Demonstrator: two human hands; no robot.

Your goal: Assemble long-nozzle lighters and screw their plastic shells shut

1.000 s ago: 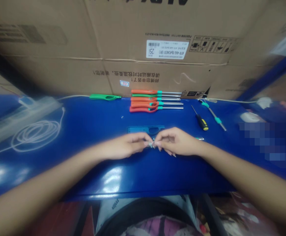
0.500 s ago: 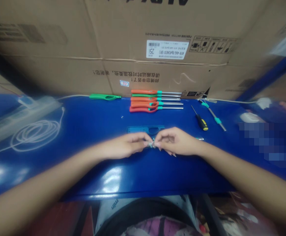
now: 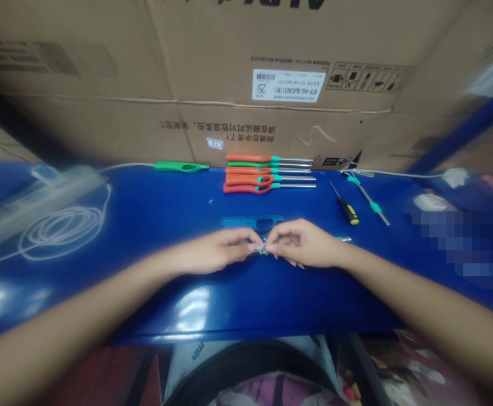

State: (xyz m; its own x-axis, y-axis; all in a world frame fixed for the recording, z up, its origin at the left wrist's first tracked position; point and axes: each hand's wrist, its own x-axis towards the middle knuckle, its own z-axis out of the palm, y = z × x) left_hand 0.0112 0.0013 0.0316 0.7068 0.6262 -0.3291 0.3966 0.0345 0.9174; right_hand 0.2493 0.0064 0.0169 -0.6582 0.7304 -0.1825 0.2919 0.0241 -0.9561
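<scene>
Fingertip to fingertip, my left hand point(image 3: 232, 248) and my right hand point(image 3: 299, 242) meet over the blue table. Both are closed in a pinch around a small pale, partly see-through part point(image 3: 262, 248), too small and too covered to name. Just behind my hands lies a translucent blue lighter casing point(image 3: 250, 221), partly hidden by my fingers. A metal tube end point(image 3: 345, 239) with a bit of teal shows beyond my right wrist. Further off, several long-necked lighters point(image 3: 249, 171) with orange, red and green handles lie side by side.
A black and yellow screwdriver point(image 3: 347, 210) and a loose metal lighter tube point(image 3: 371, 200) with teal fittings lie right. A green handle point(image 3: 181, 167) rests by the cardboard box point(image 3: 123, 124). Coiled white cable point(image 3: 62, 234) and a power strip point(image 3: 39, 197) are left. A tiny piece point(image 3: 210, 201) lies mid-table.
</scene>
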